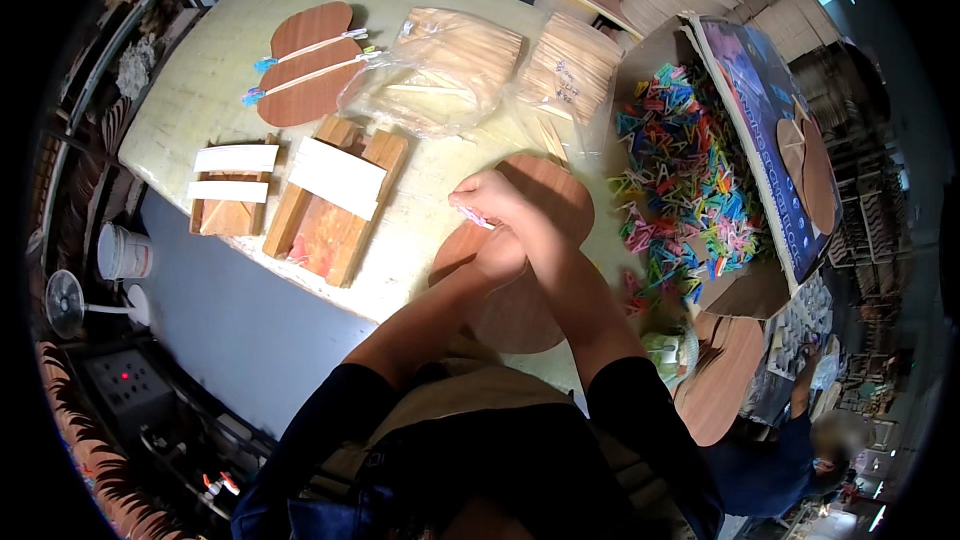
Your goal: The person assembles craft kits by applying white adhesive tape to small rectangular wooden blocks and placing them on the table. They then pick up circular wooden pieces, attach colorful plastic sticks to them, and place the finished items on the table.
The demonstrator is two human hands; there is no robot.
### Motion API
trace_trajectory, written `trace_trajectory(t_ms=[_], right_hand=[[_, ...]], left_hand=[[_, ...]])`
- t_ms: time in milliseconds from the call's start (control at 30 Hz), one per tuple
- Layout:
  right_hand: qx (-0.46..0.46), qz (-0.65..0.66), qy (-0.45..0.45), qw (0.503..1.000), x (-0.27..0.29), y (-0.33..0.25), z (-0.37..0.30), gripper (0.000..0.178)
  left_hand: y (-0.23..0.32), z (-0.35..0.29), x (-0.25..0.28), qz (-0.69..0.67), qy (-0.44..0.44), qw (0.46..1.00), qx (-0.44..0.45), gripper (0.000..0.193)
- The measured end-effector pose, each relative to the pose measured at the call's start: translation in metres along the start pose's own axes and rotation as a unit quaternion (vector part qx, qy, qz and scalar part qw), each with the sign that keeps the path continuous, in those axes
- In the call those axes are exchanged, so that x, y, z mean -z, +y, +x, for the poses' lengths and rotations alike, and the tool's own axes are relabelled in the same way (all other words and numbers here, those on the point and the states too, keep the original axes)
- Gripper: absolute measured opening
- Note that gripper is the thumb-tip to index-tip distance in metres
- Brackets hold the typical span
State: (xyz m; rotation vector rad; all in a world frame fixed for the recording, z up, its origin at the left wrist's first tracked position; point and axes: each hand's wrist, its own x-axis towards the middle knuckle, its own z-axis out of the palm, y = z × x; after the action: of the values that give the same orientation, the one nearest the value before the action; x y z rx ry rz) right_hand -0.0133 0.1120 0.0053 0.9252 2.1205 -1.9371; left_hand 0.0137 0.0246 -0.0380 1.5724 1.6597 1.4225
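Observation:
My forearms cross over a brown wooden board with rounded, waisted outline (515, 315). My right hand (487, 196) reaches to the left above the board, its fingers closed on a small pink-and-white clothes peg (472, 217). Beneath the right forearm, my left hand (500, 256) lies against the board; its fingers are hidden. Some thin wooden sticks (551, 140) lie beyond the board. At the far left, a similar brown board (310, 28) has two pale sticks (318, 72) across it, with blue pegs (251, 97) at their left ends.
An open carton (765, 140) of coloured clothes pegs (690, 180) stands at right. Bundled wood strips (465, 40) in clear plastic lie at the back. Two wooden jigs (345, 255) with white strips (337, 177) sit at the left edge. A person (770, 465) works at lower right.

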Motion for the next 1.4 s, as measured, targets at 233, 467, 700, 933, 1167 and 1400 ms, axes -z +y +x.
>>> trace_trajectory(t_ms=[233, 467, 700, 933, 1167, 1400], right_hand=[[0.143, -0.051, 0.152, 0.976, 0.043, 0.004, -0.049, 0.026], [-0.174, -0.417, 0.485, 0.749, 0.167, 0.169, -0.134, 0.055], [-0.006, -0.506, 0.411, 0.759, 0.114, 0.209, -0.146, 0.038], [0.064, -0.546, 0.452, 0.702, 0.102, 0.244, -0.179, 0.036], [-0.135, -0.491, 0.434, 0.743, 0.072, 0.153, -0.176, 0.021], [0.077, -0.556, 0.481, 0.674, 0.082, 0.217, -0.182, 0.020]], left_hand=[[0.011, -0.004, 0.012, 0.102, 0.000, 0.989, -0.105, 0.012], [0.017, 0.007, 0.015, 0.083, 0.003, 0.986, -0.144, 0.008], [0.024, 0.003, 0.045, 0.059, -0.042, 0.992, -0.104, 0.017], [-0.021, -0.068, 0.215, 0.034, 0.359, 0.927, 0.102, 0.016], [-0.173, -0.183, 0.412, 0.008, 0.752, 0.564, 0.342, 0.024], [-0.199, -0.174, 0.440, -0.201, 0.745, 0.551, 0.318, 0.017]])
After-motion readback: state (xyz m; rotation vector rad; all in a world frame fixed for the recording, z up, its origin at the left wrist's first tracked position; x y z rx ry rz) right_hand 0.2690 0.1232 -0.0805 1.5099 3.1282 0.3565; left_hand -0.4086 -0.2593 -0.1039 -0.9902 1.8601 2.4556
